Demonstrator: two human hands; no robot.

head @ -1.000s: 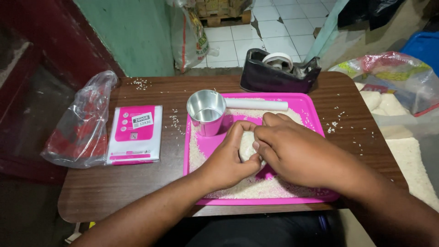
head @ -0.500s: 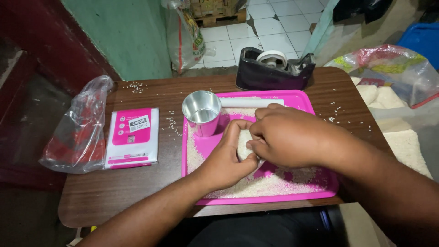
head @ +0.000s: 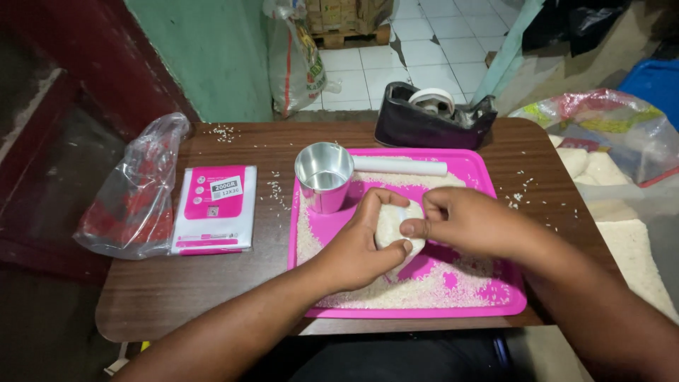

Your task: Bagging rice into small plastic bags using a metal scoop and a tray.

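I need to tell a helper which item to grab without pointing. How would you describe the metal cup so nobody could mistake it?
Start at the pink tray in the middle of the brown table. In its far-left corner, just beyond the left hand, the metal cup stands upright. It is the only shiny silver thing there, round and open-topped, unlike the white roll lying beside it.

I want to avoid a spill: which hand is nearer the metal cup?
Left. The left hand sits just beside the metal cup; the right hand is farther off, across the rice pouch.
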